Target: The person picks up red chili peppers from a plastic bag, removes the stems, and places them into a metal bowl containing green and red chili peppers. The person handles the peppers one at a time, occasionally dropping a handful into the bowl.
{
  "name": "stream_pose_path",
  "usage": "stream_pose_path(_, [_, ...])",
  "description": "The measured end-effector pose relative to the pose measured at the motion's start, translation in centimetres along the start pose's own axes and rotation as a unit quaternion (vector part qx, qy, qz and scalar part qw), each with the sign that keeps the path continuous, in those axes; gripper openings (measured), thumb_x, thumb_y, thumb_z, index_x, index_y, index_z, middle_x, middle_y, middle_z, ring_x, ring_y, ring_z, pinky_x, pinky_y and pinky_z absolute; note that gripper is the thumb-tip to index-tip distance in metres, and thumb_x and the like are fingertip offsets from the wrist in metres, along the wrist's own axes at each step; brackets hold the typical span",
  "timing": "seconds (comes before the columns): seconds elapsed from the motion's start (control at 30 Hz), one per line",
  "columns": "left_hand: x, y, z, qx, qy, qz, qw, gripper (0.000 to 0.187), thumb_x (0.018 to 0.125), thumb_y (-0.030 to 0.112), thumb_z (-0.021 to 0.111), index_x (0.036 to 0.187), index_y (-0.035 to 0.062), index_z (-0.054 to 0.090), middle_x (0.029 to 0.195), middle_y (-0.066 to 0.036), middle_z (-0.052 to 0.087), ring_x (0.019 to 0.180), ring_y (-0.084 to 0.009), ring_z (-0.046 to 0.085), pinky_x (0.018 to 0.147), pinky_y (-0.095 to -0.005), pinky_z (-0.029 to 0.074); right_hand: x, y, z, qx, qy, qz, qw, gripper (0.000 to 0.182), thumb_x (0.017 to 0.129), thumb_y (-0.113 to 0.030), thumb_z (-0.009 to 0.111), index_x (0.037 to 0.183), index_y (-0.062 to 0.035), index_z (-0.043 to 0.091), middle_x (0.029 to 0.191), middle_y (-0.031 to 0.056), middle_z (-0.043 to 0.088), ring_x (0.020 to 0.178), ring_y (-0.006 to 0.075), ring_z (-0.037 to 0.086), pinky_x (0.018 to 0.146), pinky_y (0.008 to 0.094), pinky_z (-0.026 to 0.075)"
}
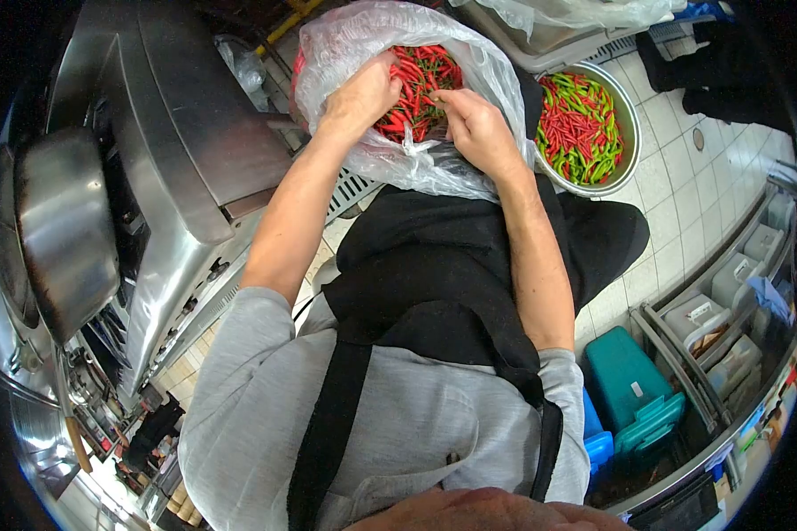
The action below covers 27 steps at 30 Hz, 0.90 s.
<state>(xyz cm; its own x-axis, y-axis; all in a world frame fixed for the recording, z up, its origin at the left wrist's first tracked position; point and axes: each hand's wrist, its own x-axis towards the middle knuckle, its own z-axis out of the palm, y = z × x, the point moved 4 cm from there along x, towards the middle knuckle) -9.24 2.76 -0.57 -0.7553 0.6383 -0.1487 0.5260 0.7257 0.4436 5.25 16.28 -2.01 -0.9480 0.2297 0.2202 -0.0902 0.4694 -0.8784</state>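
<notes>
Red chili peppers with green stems (pixel 421 66) fill a clear plastic bag (pixel 328 40) that stands open in front of me. My left hand (pixel 363 96) reaches in over the bag's left side, its fingers closed among the chilies; what lies between the fingertips is hidden. On the other side, my right hand (pixel 476 131) is closed in a pinch on what looks like a chili's stem end. A round metal bowl (pixel 633 133) to the right of the bag contains red and green chilies (pixel 580 128), apart from both hands.
Steel kitchen equipment (pixel 195 106) and a large pot (pixel 66 230) stand at the left. Grey bins (pixel 540 44) are behind the bowl, with a person's dark-clothed legs (pixel 735 75) nearby. A teal lidded container (pixel 629 376) sits at lower right beside shelving on the tiled floor (pixel 664 203).
</notes>
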Motion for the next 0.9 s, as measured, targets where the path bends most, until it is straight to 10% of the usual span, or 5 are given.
stream_pose_path(0.3, [-1.9, -0.3, -0.3, 0.126, -0.066, -0.087, 0.986, 0.035, 0.088, 0.029, 0.067, 0.112, 0.0038, 0.066, 0.103, -0.020, 0.072, 0.102, -0.0377, 0.068, 0.086, -0.0487, 0.053, 0.1, -0.1, 0.0, 0.006, 0.001, 0.043, 0.999, 0.022, 0.092, -0.016, 0.066, 0.106, -0.0005, 0.069, 0.096, 0.0207, 0.070, 0.090, 0.0376, 0.068, 0.081, 0.0438, 0.054])
stream_pose_path(0.5, [-2.8, -1.4, -0.4, -0.101, 0.025, -0.123, 0.987, 0.034, 0.087, 0.029, 0.072, 0.111, 0.0057, 0.068, 0.084, -0.009, 0.071, 0.077, -0.0254, 0.070, 0.064, -0.0386, 0.053, 0.0, -0.1, -0.2, 0.013, 0.006, 0.060, 0.998, 0.025, 0.093, -0.019, 0.066, 0.109, -0.0004, 0.069, 0.100, 0.0208, 0.071, 0.093, 0.0369, 0.069, 0.082, 0.0422, 0.054])
stream_pose_path(0.57, [-3.6, -0.5, 0.7, -0.532, -0.078, -0.217, 0.815, 0.026, 0.092, 0.024, 0.071, 0.111, 0.0065, 0.068, 0.069, 0.003, 0.057, 0.057, -0.0088, 0.052, 0.048, -0.0252, 0.039, 0.2, -0.1, -0.2, 0.017, 0.006, 0.062, 0.998, 0.026, 0.093, -0.019, 0.065, 0.110, -0.0003, 0.069, 0.101, 0.0209, 0.071, 0.094, 0.0368, 0.069, 0.083, 0.0420, 0.055])
stream_pose_path(0.7, [-4.3, 2.3, 2.2, -0.736, -0.092, -0.220, 0.633, 0.017, 0.096, 0.018, 0.069, 0.111, 0.0099, 0.068, 0.066, 0.009, 0.044, 0.053, -0.0008, 0.038, 0.045, -0.0192, 0.028, 0.0, -0.3, -0.2, 0.070, -0.005, 0.096, 0.993, 0.027, 0.094, -0.020, 0.066, 0.111, 0.0000, 0.069, 0.103, 0.0207, 0.072, 0.094, 0.0358, 0.070, 0.082, 0.0403, 0.055])
stream_pose_path(0.9, [-5.3, 4.1, 3.6, -0.741, -0.041, -0.204, 0.638, 0.019, 0.093, 0.018, 0.073, 0.107, 0.0083, 0.065, 0.073, 0.007, 0.054, 0.057, -0.0023, 0.044, 0.047, -0.0200, 0.033, -0.3, -0.2, -0.1, 0.099, -0.002, 0.086, 0.991, 0.021, 0.093, -0.017, 0.066, 0.107, -0.0007, 0.069, 0.096, 0.0204, 0.071, 0.086, 0.0352, 0.071, 0.076, 0.0389, 0.054])
